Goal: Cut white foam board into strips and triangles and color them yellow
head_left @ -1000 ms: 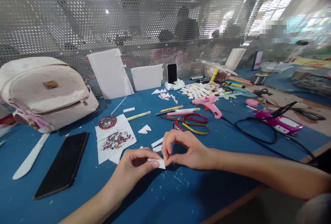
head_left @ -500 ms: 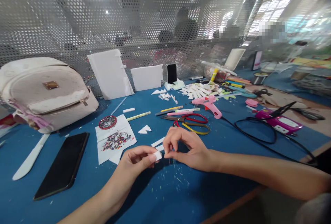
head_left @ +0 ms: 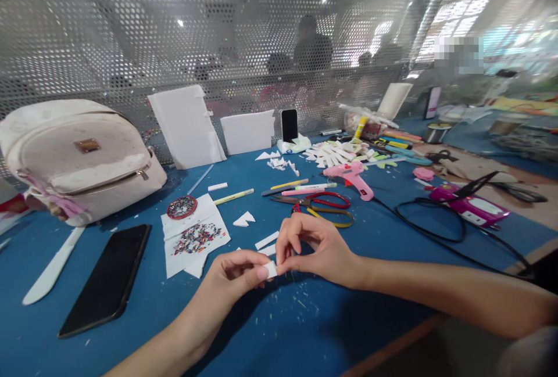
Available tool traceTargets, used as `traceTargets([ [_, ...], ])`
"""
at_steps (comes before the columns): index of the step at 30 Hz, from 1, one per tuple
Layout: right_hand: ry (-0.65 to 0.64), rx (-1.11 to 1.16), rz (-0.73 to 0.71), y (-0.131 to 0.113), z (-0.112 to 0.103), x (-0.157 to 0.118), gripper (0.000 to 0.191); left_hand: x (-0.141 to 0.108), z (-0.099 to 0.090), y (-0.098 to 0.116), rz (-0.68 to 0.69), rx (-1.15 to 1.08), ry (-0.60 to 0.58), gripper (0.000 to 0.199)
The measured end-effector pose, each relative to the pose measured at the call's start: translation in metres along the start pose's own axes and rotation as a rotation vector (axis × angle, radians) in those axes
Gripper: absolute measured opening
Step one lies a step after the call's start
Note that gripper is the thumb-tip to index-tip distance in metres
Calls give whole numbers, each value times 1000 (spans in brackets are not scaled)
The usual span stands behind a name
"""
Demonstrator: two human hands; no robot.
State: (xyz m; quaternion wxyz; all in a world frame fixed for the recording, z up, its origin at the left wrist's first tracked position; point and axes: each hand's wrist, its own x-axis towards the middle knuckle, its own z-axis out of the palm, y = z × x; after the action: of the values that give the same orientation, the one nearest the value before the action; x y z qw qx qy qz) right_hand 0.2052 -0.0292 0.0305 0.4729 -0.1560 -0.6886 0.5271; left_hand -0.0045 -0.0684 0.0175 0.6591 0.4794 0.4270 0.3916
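Between its thumb and fingers, my left hand (head_left: 235, 278) pinches a small white piece (head_left: 271, 270), apparently foam board. My right hand (head_left: 318, 249) is closed in a pinch at that piece's right edge; whatever its fingertips hold is too small to make out. White strips (head_left: 267, 240) lie on the table just behind both hands. Beyond my right hand are scissors (head_left: 322, 198) with red and yellow handles. To the left, a white paper (head_left: 174, 266) carries loose colourful sequins (head_left: 198, 237) and a round red-rimmed dish (head_left: 182, 207).
A black phone (head_left: 104, 281) and white plastic knife (head_left: 54, 266) lie left, before a pale backpack (head_left: 82, 156). A pink glue gun (head_left: 357, 178), its black cord (head_left: 418, 234) and a purple box (head_left: 471, 205) occupy the right. White offcuts (head_left: 333, 152) are piled behind.
The white piece and my left hand have shifted slightly right, and the gap to my right fingertips has closed. Both hands remain pinched.
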Motion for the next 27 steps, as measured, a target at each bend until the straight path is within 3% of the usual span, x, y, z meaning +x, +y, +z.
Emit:
traceTargets([
  [7,8,-25,-15,1,1,-1,43,0,-1,3,13,24,-30,26],
  [12,-25,-42,-22,2,3,-2,39,-2,0,4,15,45,-23,24],
  [16,-89,-159,-125,4,1,-3,27,-2,0,7,35,72,-1,24],
  [23,4,-252,-152,6,-6,0,20,4,-11,13,230,168,60,21],
  [27,-43,-258,-158,7,-5,0,22,4,-11,16,329,327,81,12],
])
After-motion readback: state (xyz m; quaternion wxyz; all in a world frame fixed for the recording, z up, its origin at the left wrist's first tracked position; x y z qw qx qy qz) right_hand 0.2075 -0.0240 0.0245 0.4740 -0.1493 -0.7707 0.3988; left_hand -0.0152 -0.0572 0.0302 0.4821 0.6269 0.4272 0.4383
